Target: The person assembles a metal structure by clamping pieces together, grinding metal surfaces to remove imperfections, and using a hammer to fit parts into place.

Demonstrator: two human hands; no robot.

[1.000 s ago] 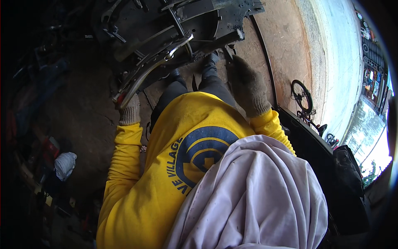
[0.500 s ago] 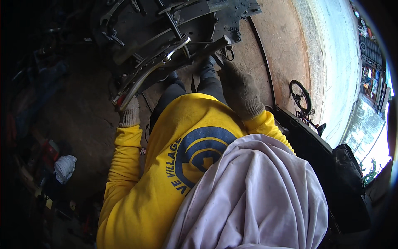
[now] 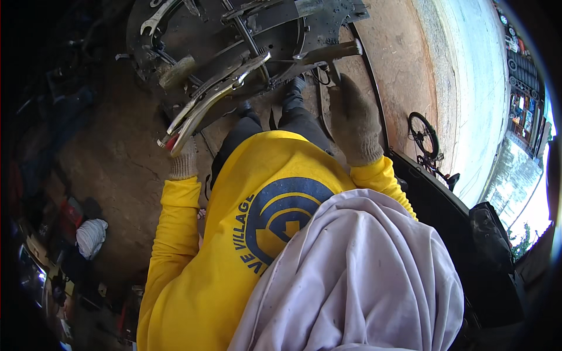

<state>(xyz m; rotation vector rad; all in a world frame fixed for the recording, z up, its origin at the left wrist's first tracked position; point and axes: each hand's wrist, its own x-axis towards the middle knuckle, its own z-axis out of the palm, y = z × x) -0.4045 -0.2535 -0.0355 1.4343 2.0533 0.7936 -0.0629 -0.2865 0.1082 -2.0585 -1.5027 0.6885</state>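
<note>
My right hand [image 3: 355, 120], in a knitted work glove, is closed around the short handle of a hammer [image 3: 331, 53]. The hammer's long dark head lies over the near right edge of a black steel frame [image 3: 281, 35]. My gloved left hand [image 3: 186, 158] is at the near end of a long shiny metal tool [image 3: 205, 105] with a red part by the glove. It appears closed on that tool, though most fingers are hidden. The tool slants up to the right, against the frame. An open-ended wrench [image 3: 157, 20] rests on the frame's far left part.
A bicycle [image 3: 424, 137] lies at the right, by a pale paved strip [image 3: 474, 88]. A black bench or case [image 3: 433, 187] stands beside my right arm. A white cloth bundle [image 3: 92, 237] and dim clutter are at the left. My feet stand beneath the frame's near edge.
My right hand and the hammer have moved up and right, and the hammer head has swung to lie more level. My left hand stays nearly in place; the tool has shifted slightly.
</note>
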